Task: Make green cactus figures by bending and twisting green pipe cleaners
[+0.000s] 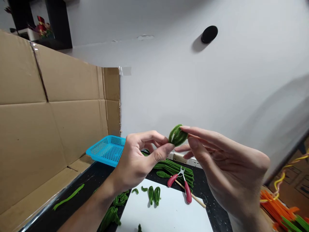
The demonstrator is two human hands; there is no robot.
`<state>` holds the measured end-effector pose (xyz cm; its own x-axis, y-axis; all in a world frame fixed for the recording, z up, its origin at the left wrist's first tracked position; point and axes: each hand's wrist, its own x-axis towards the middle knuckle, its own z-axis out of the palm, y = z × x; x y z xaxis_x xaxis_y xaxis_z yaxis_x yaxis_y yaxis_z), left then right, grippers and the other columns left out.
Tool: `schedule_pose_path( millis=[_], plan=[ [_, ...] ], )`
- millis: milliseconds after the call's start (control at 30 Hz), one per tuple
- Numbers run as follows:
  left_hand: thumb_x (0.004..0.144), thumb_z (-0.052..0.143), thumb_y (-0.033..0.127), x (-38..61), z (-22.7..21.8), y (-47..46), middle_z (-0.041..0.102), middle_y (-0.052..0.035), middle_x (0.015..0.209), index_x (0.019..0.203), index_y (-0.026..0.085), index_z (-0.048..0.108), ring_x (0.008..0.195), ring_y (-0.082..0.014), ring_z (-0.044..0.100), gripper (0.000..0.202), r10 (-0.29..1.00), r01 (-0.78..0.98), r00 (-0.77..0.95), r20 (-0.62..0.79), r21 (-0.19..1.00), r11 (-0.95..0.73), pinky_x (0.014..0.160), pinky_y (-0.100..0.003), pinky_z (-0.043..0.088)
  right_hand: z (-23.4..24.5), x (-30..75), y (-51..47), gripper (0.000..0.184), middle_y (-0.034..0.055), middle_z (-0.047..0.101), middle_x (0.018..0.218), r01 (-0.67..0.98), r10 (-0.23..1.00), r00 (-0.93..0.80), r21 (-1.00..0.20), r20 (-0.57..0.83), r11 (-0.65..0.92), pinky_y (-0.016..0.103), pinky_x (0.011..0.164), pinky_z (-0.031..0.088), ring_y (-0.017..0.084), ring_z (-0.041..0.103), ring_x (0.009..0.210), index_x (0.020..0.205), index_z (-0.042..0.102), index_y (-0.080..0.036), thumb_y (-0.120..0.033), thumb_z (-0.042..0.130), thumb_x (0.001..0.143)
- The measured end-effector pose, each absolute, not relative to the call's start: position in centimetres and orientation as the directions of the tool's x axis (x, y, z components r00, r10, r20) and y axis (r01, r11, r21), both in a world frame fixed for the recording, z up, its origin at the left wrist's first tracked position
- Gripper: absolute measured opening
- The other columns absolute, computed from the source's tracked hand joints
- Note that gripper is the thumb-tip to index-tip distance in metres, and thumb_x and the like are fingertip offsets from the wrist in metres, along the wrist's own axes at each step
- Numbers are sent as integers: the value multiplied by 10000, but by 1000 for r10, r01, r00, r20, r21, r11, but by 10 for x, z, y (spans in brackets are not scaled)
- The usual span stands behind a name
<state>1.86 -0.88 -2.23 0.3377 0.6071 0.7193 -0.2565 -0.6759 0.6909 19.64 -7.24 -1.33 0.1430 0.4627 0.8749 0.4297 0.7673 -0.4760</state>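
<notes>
A leaf shape bent from fuzzy green pipe cleaner (178,135) is held up in front of the wall between both hands. My left hand (145,151) pinches its lower left end between thumb and index finger. On the other side, the index finger and thumb of my right hand (217,154) close on its right edge, with the remaining fingers behind. Below lies a white board (166,216) with two finished-looking green leaf shapes (154,195) and short green bits (144,189). Red-handled nippers (183,183) rest at the board's far right, beside a thin wooden stick (196,199).
A blue perforated basket (106,158) stands at the back left by cardboard panels (79,119). Long green pipe cleaners (169,167) lie behind the board, and more green leaf shapes (109,217) are piled left of it. Orange pipe cleaners (277,206) are at the far right.
</notes>
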Motion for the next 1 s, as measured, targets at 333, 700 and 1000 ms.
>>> schedule_pose_path(
  millis=[333, 700, 1000],
  plan=[
    [927, 795, 188, 8, -23, -18, 689, 0, 703, 813, 193, 716, 565, -136, 702, 139, 531, -455, 460, 712, 702, -547, 568, -280, 561, -5, 199, -77, 146, 5, 779, 710, 280, 550, 149, -568, 822, 774, 265, 478, 629, 162, 727, 536, 1026, 868, -313, -226, 782, 947],
    [947, 782, 272, 18, -20, -7, 640, 26, 658, 930, 191, 701, 571, -117, 653, 115, 601, -369, 515, 612, 790, -489, 562, -247, 527, -2, 213, -85, 308, -42, 783, 690, 538, 507, -202, -338, 838, 772, 239, 427, 512, 126, 669, 483, 1087, 846, -386, -164, 821, 876],
    [957, 701, 342, 18, -22, 5, 626, 32, 633, 851, 193, 647, 512, -114, 645, 191, 633, -325, 558, 537, 843, -428, 444, -222, 409, -10, 210, -82, 258, -22, 786, 769, 658, 596, -75, -410, 799, 632, 262, 399, 523, 146, 698, 512, 1147, 829, -399, -282, 811, 919]
  ],
)
